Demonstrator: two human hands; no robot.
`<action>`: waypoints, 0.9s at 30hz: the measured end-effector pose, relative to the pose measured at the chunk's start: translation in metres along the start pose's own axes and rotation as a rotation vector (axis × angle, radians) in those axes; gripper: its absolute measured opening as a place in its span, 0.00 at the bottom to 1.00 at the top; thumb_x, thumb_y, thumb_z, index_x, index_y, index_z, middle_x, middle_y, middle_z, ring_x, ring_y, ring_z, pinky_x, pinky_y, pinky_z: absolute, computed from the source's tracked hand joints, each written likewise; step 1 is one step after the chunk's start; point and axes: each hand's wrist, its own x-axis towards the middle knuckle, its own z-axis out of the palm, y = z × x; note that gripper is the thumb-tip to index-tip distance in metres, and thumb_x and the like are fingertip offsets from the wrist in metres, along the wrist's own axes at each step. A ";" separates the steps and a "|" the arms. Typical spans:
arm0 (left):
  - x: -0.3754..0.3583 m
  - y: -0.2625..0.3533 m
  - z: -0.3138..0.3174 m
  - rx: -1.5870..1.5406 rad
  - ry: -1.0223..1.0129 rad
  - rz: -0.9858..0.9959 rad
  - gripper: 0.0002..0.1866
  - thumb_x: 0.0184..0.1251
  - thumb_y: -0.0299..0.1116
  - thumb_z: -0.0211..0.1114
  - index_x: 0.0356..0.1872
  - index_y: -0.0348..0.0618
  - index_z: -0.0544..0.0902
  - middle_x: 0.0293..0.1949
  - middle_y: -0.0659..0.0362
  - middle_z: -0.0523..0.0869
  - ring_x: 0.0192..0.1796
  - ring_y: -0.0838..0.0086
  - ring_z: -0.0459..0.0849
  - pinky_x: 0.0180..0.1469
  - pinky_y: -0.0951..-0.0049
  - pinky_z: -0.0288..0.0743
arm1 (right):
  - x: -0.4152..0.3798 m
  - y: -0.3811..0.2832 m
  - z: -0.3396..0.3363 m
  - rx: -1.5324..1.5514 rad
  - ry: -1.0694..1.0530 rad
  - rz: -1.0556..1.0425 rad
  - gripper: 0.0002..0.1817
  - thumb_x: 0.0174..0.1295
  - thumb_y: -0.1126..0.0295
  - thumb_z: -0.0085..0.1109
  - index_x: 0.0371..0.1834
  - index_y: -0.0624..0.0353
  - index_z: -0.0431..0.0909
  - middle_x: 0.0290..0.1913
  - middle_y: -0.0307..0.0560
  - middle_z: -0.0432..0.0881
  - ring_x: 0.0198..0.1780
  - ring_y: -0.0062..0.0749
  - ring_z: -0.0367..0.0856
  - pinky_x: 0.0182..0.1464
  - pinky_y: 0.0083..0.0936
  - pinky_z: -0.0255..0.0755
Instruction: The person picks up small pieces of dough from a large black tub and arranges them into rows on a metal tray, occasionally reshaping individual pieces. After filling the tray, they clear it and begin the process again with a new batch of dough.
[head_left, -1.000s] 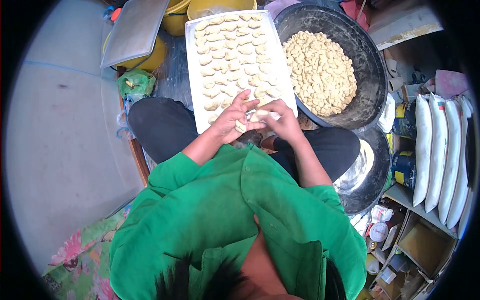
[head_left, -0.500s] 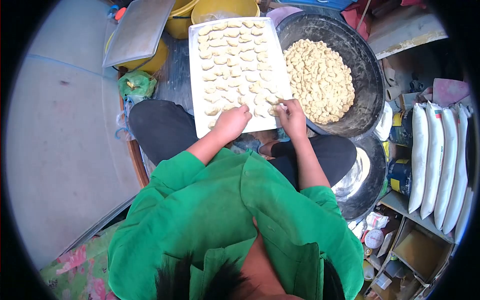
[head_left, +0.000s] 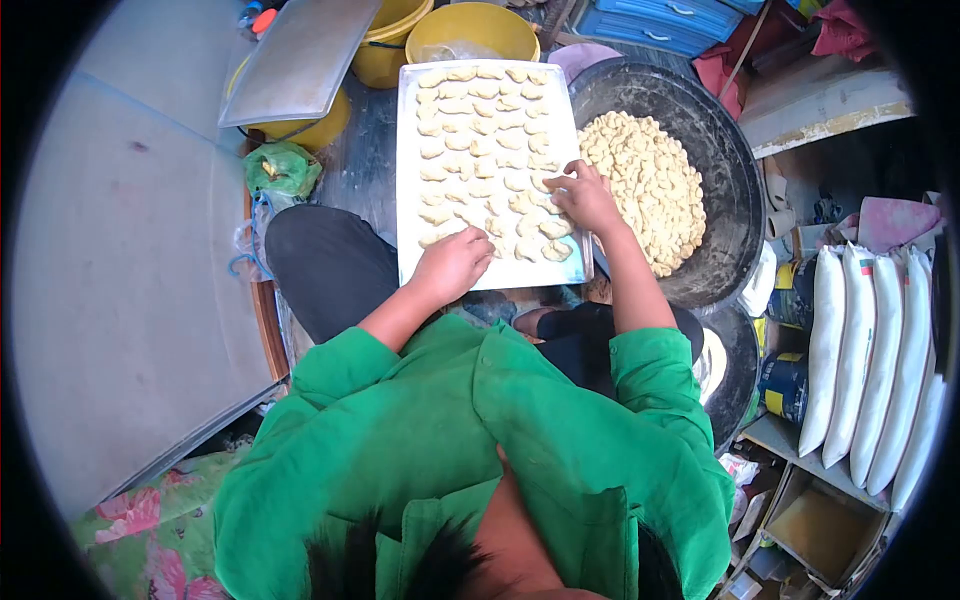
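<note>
A white tray [head_left: 408, 170] lies over my lap, covered with rows of pale dough pieces [head_left: 484, 108]. My left hand [head_left: 455, 264] rests at the tray's near part, its fingers bent over the dough pieces there; what is under the fingertips is hidden. At the tray's right edge, my right hand [head_left: 585, 196] has its fingers curled at a dough piece, and whether it grips it cannot be made out. Right of the tray, a big black tub [head_left: 727, 150] holds a heap of similar dough pieces [head_left: 650, 180].
Yellow buckets [head_left: 470, 32] stand beyond the tray, with a grey lid [head_left: 300, 60] and a green plastic bag [head_left: 282, 168] at the left. White long packages [head_left: 858, 350] stand on the right. A second dark basin [head_left: 735, 375] sits below the tub.
My right hand has moved up along the tray's right edge, away from the near corner, uncovering dough pieces there. My left hand stays at the near part. The whole view has shifted slightly.
</note>
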 end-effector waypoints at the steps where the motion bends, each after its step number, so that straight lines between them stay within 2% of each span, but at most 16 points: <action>1: -0.001 -0.002 -0.001 0.001 0.008 -0.001 0.09 0.63 0.35 0.60 0.40 0.44 0.83 0.47 0.56 0.81 0.47 0.60 0.82 0.47 0.62 0.77 | 0.005 0.001 -0.003 -0.068 -0.009 -0.043 0.15 0.56 0.61 0.64 0.47 0.40 0.85 0.52 0.44 0.73 0.60 0.34 0.69 0.63 0.36 0.56; 2: -0.002 -0.006 -0.001 -0.008 0.022 0.000 0.10 0.63 0.35 0.60 0.41 0.44 0.83 0.47 0.56 0.81 0.46 0.60 0.82 0.47 0.62 0.77 | 0.009 0.003 -0.003 -0.027 0.045 -0.082 0.16 0.53 0.60 0.66 0.47 0.42 0.85 0.49 0.44 0.73 0.56 0.36 0.72 0.60 0.36 0.61; 3: -0.003 -0.008 -0.001 -0.017 0.036 0.001 0.10 0.63 0.35 0.60 0.41 0.43 0.83 0.46 0.56 0.81 0.46 0.60 0.82 0.47 0.62 0.77 | 0.017 0.007 -0.002 -0.032 0.044 -0.088 0.16 0.53 0.60 0.66 0.47 0.42 0.85 0.49 0.44 0.73 0.56 0.36 0.72 0.60 0.36 0.61; 5: -0.002 -0.008 -0.004 -0.046 0.063 0.004 0.10 0.63 0.36 0.60 0.41 0.43 0.83 0.45 0.56 0.82 0.45 0.59 0.82 0.47 0.63 0.77 | 0.038 0.015 0.001 0.325 0.090 -0.078 0.16 0.53 0.61 0.66 0.47 0.46 0.84 0.46 0.47 0.74 0.52 0.40 0.75 0.56 0.33 0.68; 6: -0.003 -0.007 -0.006 -0.073 0.080 0.008 0.11 0.64 0.36 0.61 0.41 0.43 0.83 0.43 0.55 0.82 0.44 0.58 0.82 0.46 0.63 0.77 | 0.045 0.004 -0.003 0.323 0.142 -0.015 0.17 0.53 0.61 0.66 0.47 0.51 0.83 0.45 0.49 0.74 0.48 0.44 0.77 0.53 0.32 0.72; 10: -0.001 -0.008 -0.013 -0.228 0.085 -0.034 0.11 0.64 0.36 0.62 0.41 0.41 0.83 0.38 0.54 0.83 0.39 0.60 0.83 0.44 0.65 0.76 | 0.078 0.008 0.005 0.169 0.078 0.008 0.20 0.55 0.62 0.63 0.53 0.53 0.80 0.45 0.51 0.74 0.47 0.44 0.77 0.51 0.34 0.72; 12: 0.001 -0.012 -0.010 -0.538 0.027 -0.197 0.13 0.65 0.37 0.62 0.42 0.39 0.82 0.36 0.54 0.84 0.35 0.68 0.83 0.41 0.70 0.76 | 0.097 0.008 0.001 0.199 0.159 0.041 0.20 0.55 0.62 0.63 0.53 0.52 0.80 0.46 0.52 0.74 0.48 0.44 0.77 0.52 0.34 0.72; 14: 0.003 -0.015 -0.007 -0.665 0.019 -0.254 0.13 0.66 0.38 0.62 0.42 0.38 0.82 0.35 0.55 0.85 0.34 0.72 0.82 0.40 0.73 0.75 | 0.109 0.004 -0.001 0.276 0.297 0.092 0.20 0.56 0.62 0.62 0.52 0.51 0.81 0.46 0.54 0.74 0.48 0.45 0.78 0.52 0.34 0.72; 17: 0.005 -0.011 -0.005 -0.921 -0.008 -0.379 0.14 0.68 0.39 0.61 0.42 0.37 0.82 0.34 0.59 0.83 0.33 0.78 0.80 0.38 0.77 0.74 | 0.128 0.016 0.012 0.187 0.193 0.222 0.19 0.57 0.62 0.61 0.52 0.52 0.81 0.47 0.55 0.74 0.46 0.45 0.78 0.51 0.35 0.73; 19: 0.011 -0.009 -0.011 -1.044 -0.018 -0.443 0.14 0.68 0.40 0.61 0.44 0.38 0.81 0.32 0.61 0.81 0.33 0.79 0.79 0.36 0.79 0.73 | 0.129 0.001 0.007 0.139 0.292 0.162 0.19 0.56 0.64 0.64 0.51 0.55 0.81 0.47 0.53 0.75 0.47 0.40 0.77 0.51 0.34 0.73; 21: 0.014 -0.008 -0.013 -1.457 0.177 -0.517 0.17 0.70 0.43 0.58 0.50 0.41 0.78 0.32 0.64 0.78 0.32 0.78 0.77 0.33 0.80 0.72 | 0.113 -0.035 -0.006 0.544 0.344 0.019 0.22 0.54 0.66 0.66 0.53 0.57 0.79 0.47 0.49 0.75 0.48 0.36 0.78 0.53 0.34 0.73; 22: 0.016 -0.011 -0.013 -1.551 0.188 -0.551 0.22 0.71 0.50 0.53 0.56 0.45 0.73 0.37 0.61 0.77 0.37 0.75 0.77 0.35 0.76 0.71 | 0.091 -0.057 -0.011 0.716 0.132 -0.002 0.24 0.53 0.67 0.67 0.55 0.58 0.78 0.49 0.49 0.75 0.50 0.35 0.77 0.55 0.34 0.72; 23: 0.021 -0.010 -0.016 -1.555 0.185 -0.553 0.22 0.71 0.50 0.53 0.56 0.45 0.73 0.37 0.61 0.77 0.37 0.75 0.77 0.35 0.76 0.71 | 0.062 -0.081 -0.016 0.882 -0.083 -0.021 0.27 0.51 0.67 0.68 0.57 0.59 0.76 0.52 0.49 0.76 0.53 0.34 0.77 0.57 0.34 0.71; 25: 0.029 0.003 -0.029 -2.117 0.235 -0.489 0.28 0.70 0.57 0.51 0.59 0.46 0.69 0.43 0.57 0.77 0.46 0.69 0.77 0.44 0.70 0.72 | 0.000 -0.129 -0.023 0.811 -0.244 -0.366 0.27 0.56 0.70 0.65 0.62 0.53 0.73 0.59 0.46 0.76 0.59 0.36 0.74 0.62 0.31 0.67; 26: 0.030 0.011 -0.035 -2.139 0.250 -0.569 0.31 0.69 0.62 0.49 0.61 0.49 0.65 0.51 0.52 0.75 0.53 0.64 0.75 0.54 0.64 0.69 | -0.019 -0.135 -0.014 0.690 -0.123 -0.428 0.26 0.54 0.73 0.64 0.59 0.54 0.75 0.58 0.48 0.76 0.59 0.36 0.74 0.63 0.32 0.66; 27: 0.032 0.012 -0.029 -2.138 0.223 -0.580 0.31 0.69 0.62 0.49 0.61 0.49 0.65 0.51 0.52 0.75 0.53 0.64 0.75 0.54 0.64 0.69 | -0.032 -0.134 -0.005 0.565 -0.001 -0.482 0.25 0.52 0.75 0.64 0.57 0.55 0.76 0.58 0.50 0.76 0.60 0.37 0.74 0.64 0.32 0.66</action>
